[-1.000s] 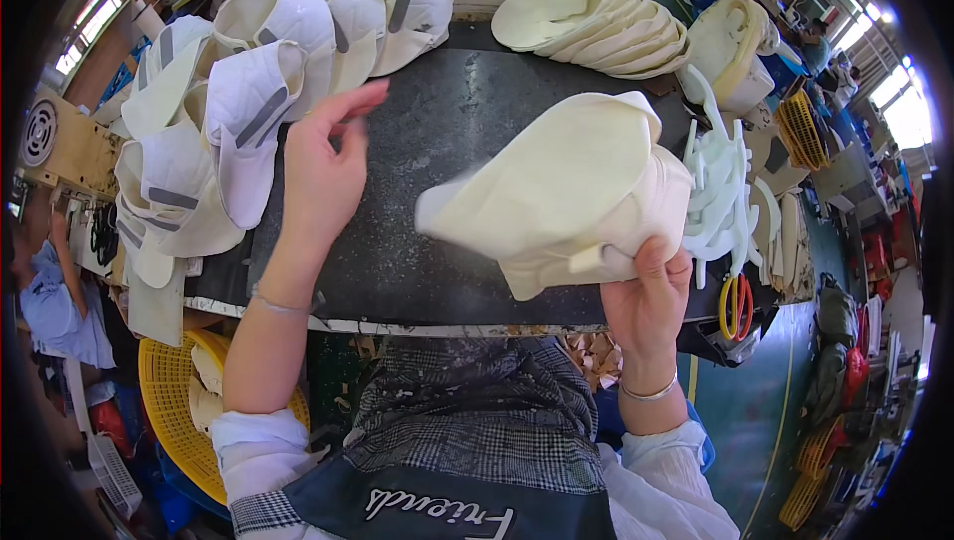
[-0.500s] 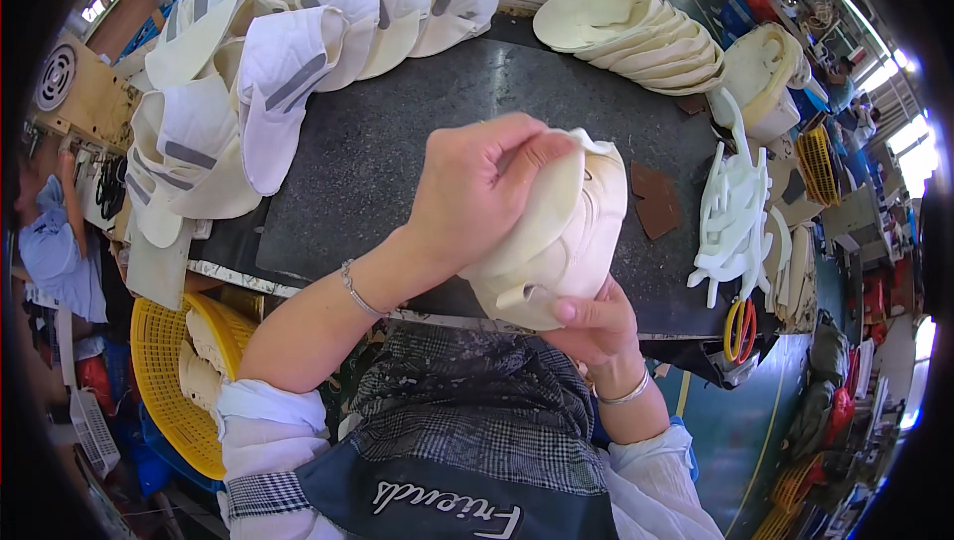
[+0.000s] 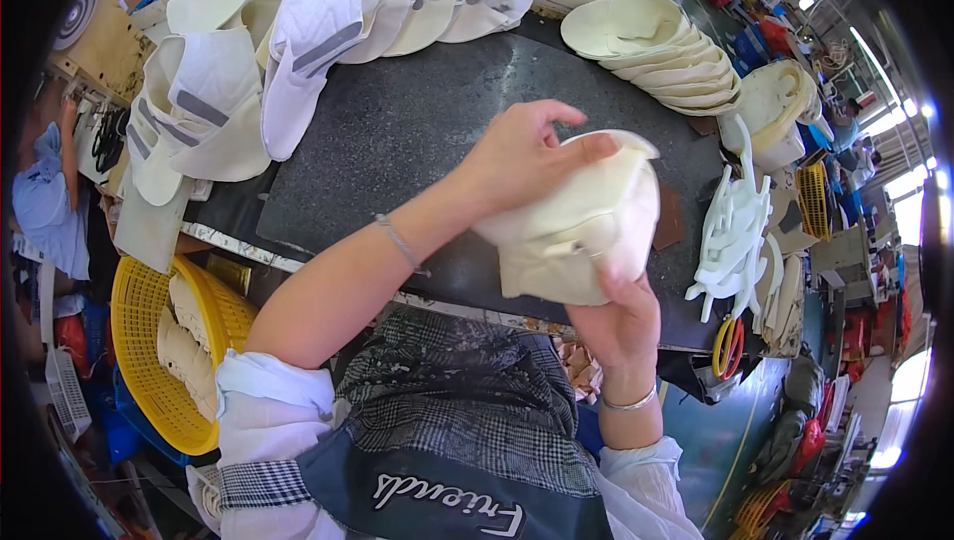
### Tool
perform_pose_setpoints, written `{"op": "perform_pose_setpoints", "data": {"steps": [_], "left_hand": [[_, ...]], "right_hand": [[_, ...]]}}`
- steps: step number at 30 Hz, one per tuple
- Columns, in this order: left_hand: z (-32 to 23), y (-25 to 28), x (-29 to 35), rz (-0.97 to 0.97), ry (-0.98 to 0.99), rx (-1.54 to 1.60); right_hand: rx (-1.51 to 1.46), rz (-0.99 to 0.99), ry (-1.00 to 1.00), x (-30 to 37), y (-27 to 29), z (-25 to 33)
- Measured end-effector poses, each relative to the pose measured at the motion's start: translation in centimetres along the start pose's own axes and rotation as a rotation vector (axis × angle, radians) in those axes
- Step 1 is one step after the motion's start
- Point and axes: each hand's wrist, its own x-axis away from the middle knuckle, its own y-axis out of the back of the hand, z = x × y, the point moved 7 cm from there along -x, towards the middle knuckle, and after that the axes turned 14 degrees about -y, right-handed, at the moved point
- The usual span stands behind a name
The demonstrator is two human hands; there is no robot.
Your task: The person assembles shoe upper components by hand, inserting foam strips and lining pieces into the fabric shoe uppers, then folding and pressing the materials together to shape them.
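I hold a cream cap (image 3: 571,247) up over the dark work mat, its brim toward my left hand and its crown on the right. My right hand (image 3: 621,316) grips its lower edge, thumb on the near side and fingers underneath. Against the upper edge lies the thumb of my left hand (image 3: 537,148). The index finger of that hand is lifted apart above the brim, and its other fingers are partly hidden. Motion blurs the cap and the fingertips slightly. Behind the cap, a brown flat piece (image 3: 669,219) lies on the mat (image 3: 397,133).
White caps with grey strips (image 3: 313,38) crowd the back left. A nested stack of cream caps (image 3: 676,53) lies at the back right. White plastic pieces (image 3: 735,232) and coloured rings (image 3: 728,346) are at the right edge. A yellow basket (image 3: 139,341) holds cream pieces at lower left.
The cap has shifted right and turned in my hands. My left index finger has lifted away from the thumb; earlier they pinched the brim. The whole view has tilted somewhat.
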Motion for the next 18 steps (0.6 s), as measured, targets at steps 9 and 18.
{"op": "perform_pose_setpoints", "data": {"steps": [9,18], "left_hand": [[-1.6,-0.4,1.5,-0.026,-0.004,0.080],[-1.6,-0.3,1.9,0.088,-0.016,-0.141]], "right_hand": [[0.114,0.213,0.060,1.2,2.0,-0.4],[0.208,0.021,0.170,2.1,2.6,-0.4]]}}
